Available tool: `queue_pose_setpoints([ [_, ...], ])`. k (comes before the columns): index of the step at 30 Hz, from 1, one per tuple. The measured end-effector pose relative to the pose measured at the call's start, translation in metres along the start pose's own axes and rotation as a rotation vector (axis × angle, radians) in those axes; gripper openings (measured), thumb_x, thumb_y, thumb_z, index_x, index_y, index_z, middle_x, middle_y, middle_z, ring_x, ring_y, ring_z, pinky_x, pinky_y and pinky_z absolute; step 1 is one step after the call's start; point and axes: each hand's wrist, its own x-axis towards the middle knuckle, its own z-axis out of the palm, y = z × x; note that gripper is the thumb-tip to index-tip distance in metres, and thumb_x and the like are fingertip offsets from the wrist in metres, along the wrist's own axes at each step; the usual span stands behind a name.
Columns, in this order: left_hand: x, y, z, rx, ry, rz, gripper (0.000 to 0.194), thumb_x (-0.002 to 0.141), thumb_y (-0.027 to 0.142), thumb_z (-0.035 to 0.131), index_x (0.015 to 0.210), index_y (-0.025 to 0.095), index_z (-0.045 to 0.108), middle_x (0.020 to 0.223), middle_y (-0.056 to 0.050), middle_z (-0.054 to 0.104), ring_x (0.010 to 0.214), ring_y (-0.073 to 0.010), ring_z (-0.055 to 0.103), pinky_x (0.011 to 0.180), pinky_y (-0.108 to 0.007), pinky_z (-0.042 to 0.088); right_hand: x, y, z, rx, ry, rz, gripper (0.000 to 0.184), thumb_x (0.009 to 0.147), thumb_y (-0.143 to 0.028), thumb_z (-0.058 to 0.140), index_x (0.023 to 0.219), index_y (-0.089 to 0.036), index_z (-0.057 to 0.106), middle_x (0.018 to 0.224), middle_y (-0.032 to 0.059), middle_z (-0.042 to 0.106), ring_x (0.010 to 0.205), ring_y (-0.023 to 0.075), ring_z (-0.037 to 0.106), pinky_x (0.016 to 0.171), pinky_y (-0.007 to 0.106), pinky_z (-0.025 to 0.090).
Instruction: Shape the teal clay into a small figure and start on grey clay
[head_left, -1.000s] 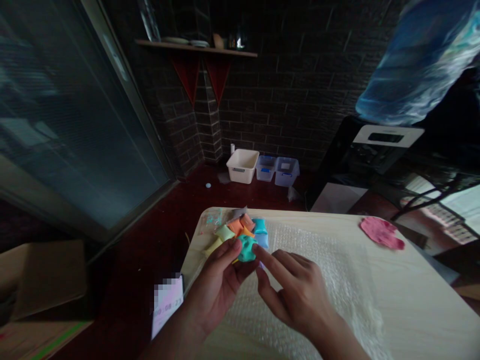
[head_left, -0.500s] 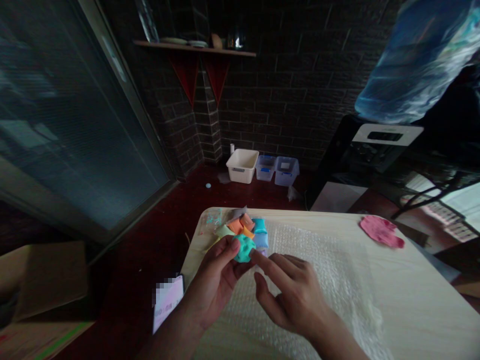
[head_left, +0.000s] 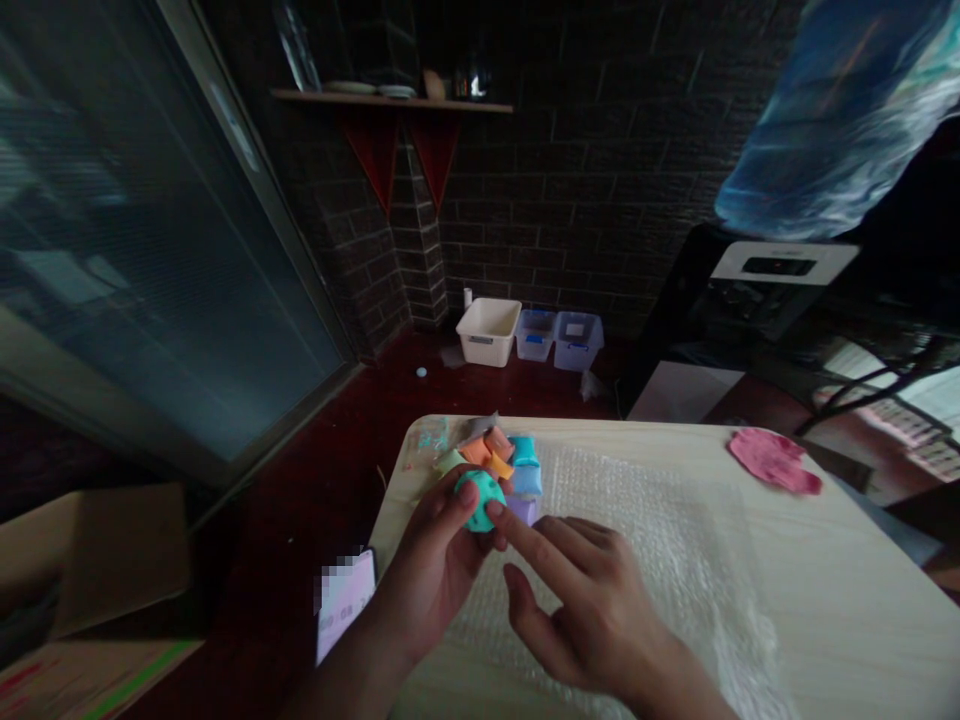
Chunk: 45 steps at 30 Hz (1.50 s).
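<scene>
A turquoise clay ball (head_left: pixel 481 499) with small dents in its surface is held in my left hand (head_left: pixel 435 560), thumb on its near side and fingers behind. My right hand (head_left: pixel 577 585) points its stretched index finger at the ball, the tip touching its lower right side. The right thumb hangs apart from the other fingers, and nothing is in that hand. Just beyond the ball lie several coloured clay packets: a purple one (head_left: pixel 523 509), a light blue one (head_left: pixel 527 480), a teal one (head_left: pixel 525 450) and orange ones (head_left: pixel 475 451) among them.
Bubble wrap (head_left: pixel 637 560) covers much of the wooden table (head_left: pixel 847 600). A pink cloth-like piece (head_left: pixel 775 460) lies at the far right. A phone (head_left: pixel 346 603) is at the left edge. Bins (head_left: pixel 487 345) stand on the floor behind, near a water dispenser (head_left: pixel 765 265).
My left hand has turned the turquoise ball slightly and shifted it a little left. My right index fingertip stays at the ball. More of the purple packet now shows.
</scene>
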Motion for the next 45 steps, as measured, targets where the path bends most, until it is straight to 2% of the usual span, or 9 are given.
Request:
queue_pose_setpoints([
  [3, -0.001, -0.001, 0.002, 0.013, 0.005, 0.044, 0.025, 0.089, 0.038, 0.081, 0.108, 0.022, 0.078, 0.103, -0.005, 0.075, 0.078, -0.0122, 0.062, 0.069, -0.023, 0.051, -0.001, -0.001, 0.001, 0.011, -0.004, -0.002, 0.053, 0.092, -0.013, 0.056, 0.145, -0.014, 0.053, 0.088, 0.0075, 0.076, 0.063, 0.0222, 0.068, 0.053, 0.037, 0.057],
  [6, -0.002, -0.001, 0.004, 0.006, 0.027, 0.061, 0.028, 0.091, 0.04, 0.078, 0.111, 0.021, 0.077, 0.101, -0.005, 0.074, 0.076, -0.0125, 0.062, 0.078, -0.026, 0.053, 0.0, -0.003, 0.003, 0.018, 0.001, 0.013, 0.049, 0.093, -0.015, 0.056, 0.141, -0.013, 0.055, 0.09, 0.0091, 0.077, 0.065, 0.0236, 0.07, 0.055, 0.038, 0.059],
  [11, -0.005, 0.002, 0.009, -0.066, 0.082, -0.002, 0.026, 0.09, 0.04, 0.076, 0.102, 0.018, 0.076, 0.093, -0.006, 0.074, 0.078, -0.0167, 0.065, 0.086, -0.033, 0.054, -0.002, -0.007, 0.005, 0.036, -0.036, 0.062, 0.048, 0.094, -0.015, 0.057, 0.141, -0.014, 0.054, 0.094, 0.0093, 0.079, 0.069, 0.0245, 0.073, 0.058, 0.039, 0.06],
  [14, -0.005, 0.001, 0.01, -0.037, 0.095, 0.014, 0.022, 0.091, 0.037, 0.073, 0.101, 0.018, 0.076, 0.094, -0.006, 0.075, 0.081, -0.0181, 0.066, 0.088, -0.033, 0.053, -0.002, -0.009, 0.006, 0.029, -0.049, 0.085, 0.046, 0.095, -0.017, 0.057, 0.14, -0.015, 0.055, 0.095, 0.0091, 0.079, 0.07, 0.0249, 0.074, 0.06, 0.04, 0.06],
  [22, -0.006, -0.003, 0.009, -0.004, 0.085, 0.038, 0.018, 0.094, 0.035, 0.07, 0.099, 0.018, 0.075, 0.094, -0.005, 0.074, 0.078, -0.0158, 0.063, 0.088, -0.031, 0.053, 0.001, -0.009, 0.006, 0.01, -0.064, 0.1, 0.038, 0.095, -0.018, 0.056, 0.134, -0.015, 0.058, 0.088, 0.0073, 0.078, 0.064, 0.0243, 0.072, 0.056, 0.038, 0.056],
  [28, -0.006, -0.003, 0.011, 0.014, 0.106, 0.042, 0.02, 0.094, 0.035, 0.07, 0.101, 0.018, 0.075, 0.094, -0.006, 0.074, 0.079, -0.0171, 0.063, 0.087, -0.032, 0.053, 0.0, -0.008, 0.006, 0.021, -0.064, 0.105, 0.038, 0.096, -0.019, 0.055, 0.134, -0.016, 0.058, 0.089, 0.007, 0.078, 0.066, 0.0236, 0.072, 0.057, 0.038, 0.056],
  [35, -0.006, -0.004, 0.009, 0.019, 0.089, 0.048, 0.019, 0.093, 0.035, 0.07, 0.1, 0.018, 0.076, 0.094, -0.007, 0.075, 0.089, -0.0206, 0.067, 0.084, -0.031, 0.051, 0.002, -0.008, 0.006, 0.022, -0.047, 0.095, 0.035, 0.097, -0.018, 0.054, 0.132, -0.014, 0.059, 0.079, 0.0046, 0.074, 0.059, 0.021, 0.069, 0.054, 0.035, 0.054],
  [39, -0.006, -0.004, 0.008, -0.008, 0.07, 0.041, 0.021, 0.095, 0.036, 0.067, 0.101, 0.018, 0.076, 0.096, -0.007, 0.075, 0.081, -0.018, 0.065, 0.085, -0.032, 0.051, 0.001, -0.007, 0.006, 0.025, -0.038, 0.096, 0.038, 0.098, -0.018, 0.054, 0.136, -0.016, 0.058, 0.078, 0.0042, 0.074, 0.059, 0.0202, 0.069, 0.055, 0.034, 0.054],
  [45, -0.005, -0.001, 0.01, -0.044, 0.082, 0.04, 0.028, 0.093, 0.039, 0.065, 0.11, 0.018, 0.073, 0.102, -0.009, 0.074, 0.101, -0.0267, 0.068, 0.088, -0.037, 0.053, -0.001, -0.004, 0.006, 0.04, -0.042, 0.094, 0.041, 0.097, -0.017, 0.054, 0.138, -0.016, 0.056, 0.076, 0.0034, 0.072, 0.06, 0.0211, 0.069, 0.054, 0.035, 0.054],
])
